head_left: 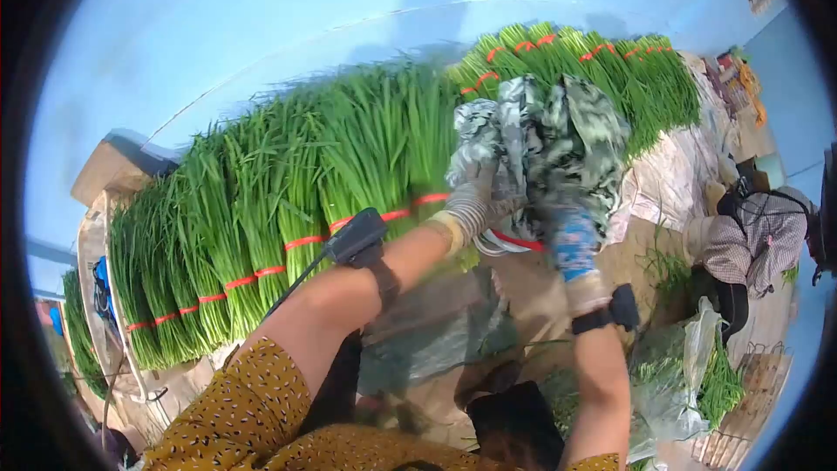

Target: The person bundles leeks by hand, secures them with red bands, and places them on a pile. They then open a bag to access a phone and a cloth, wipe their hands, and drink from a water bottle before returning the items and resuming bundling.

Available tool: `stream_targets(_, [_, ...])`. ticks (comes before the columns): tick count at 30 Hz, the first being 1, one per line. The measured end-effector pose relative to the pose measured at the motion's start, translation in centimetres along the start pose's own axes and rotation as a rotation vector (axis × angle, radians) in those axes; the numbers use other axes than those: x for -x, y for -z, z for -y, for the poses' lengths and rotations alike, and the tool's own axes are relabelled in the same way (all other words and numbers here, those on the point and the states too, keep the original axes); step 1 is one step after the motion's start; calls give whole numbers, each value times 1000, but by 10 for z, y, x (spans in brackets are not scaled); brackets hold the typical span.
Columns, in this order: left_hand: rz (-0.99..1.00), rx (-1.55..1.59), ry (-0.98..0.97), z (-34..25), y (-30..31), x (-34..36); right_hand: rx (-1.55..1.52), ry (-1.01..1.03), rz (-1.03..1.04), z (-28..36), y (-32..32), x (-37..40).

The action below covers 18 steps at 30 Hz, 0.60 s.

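Observation:
A bunched camouflage cloth point(580, 126) in grey, green and white is raised in front of me. My left hand point(475, 196), in a grey-and-white striped glove, is closed on its left side. My right hand point(571, 235), in a blue patterned glove, is at its lower right edge; its fingers are blurred and partly covered by the fabric, but appear closed on it. Below the cloth, between my hands, shows a curved white and red edge point(516, 242). Just left of my left hand stand bundles of long green stalks point(366, 148) tied with red bands.
More tied green bundles point(602, 61) lie along the wall at back right. At right sits another person in a checkered garment point(754, 235). A clear plastic bag point(676, 375) with greens lies at lower right. A cardboard box point(118, 166) stands at far left.

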<state>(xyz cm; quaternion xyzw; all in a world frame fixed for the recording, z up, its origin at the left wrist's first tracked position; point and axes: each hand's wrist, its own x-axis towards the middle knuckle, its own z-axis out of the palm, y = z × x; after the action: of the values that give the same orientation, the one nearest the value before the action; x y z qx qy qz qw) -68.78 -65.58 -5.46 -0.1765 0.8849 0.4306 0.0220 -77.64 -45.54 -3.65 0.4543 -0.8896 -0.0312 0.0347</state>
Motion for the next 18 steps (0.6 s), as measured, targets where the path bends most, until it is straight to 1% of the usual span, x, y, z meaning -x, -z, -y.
stream_targets(1, [-20,26,-12,-4,-8,1,172,-22,-42,22,-28,3])
stream_targets(3, [-59,77,-40,-18,-12,14,243,38,15,43,-50,5])
stream_targets(4, [13,127,-16,-26,0,17,139,120,112,48,-30,0])
stream_targets(6, [47,142,189,-20,-5,8,-73,282,302,53,23,-11])
stream_targets(7, [59,142,291,-15,-5,3,-184,364,388,53,32,-16])
stream_targets(8, [82,25,262,-9,-7,0,-605,287,120,26,28,-11])
stream_targets(10, [109,-203,210,4,-19,3,-728,-218,-357,-28,37,-37])
stream_targets(11, [151,-255,188,1,-20,7,-826,-426,-615,-55,41,-51])
stream_targets(12, [197,-308,164,-7,-18,15,-760,-577,-709,-86,39,-66])
stream_targets(13, [238,-364,139,-10,-19,18,-664,-674,-680,-110,28,-77])
stream_targets(15, [228,-490,-21,0,-25,20,-565,-783,-477,-137,2,-98])
stream_targets(16, [229,-547,-96,6,-31,22,-526,-819,-361,-144,-13,-106])
stream_targets(18, [169,-637,-143,15,-44,20,-472,-852,-210,-148,-35,-119])
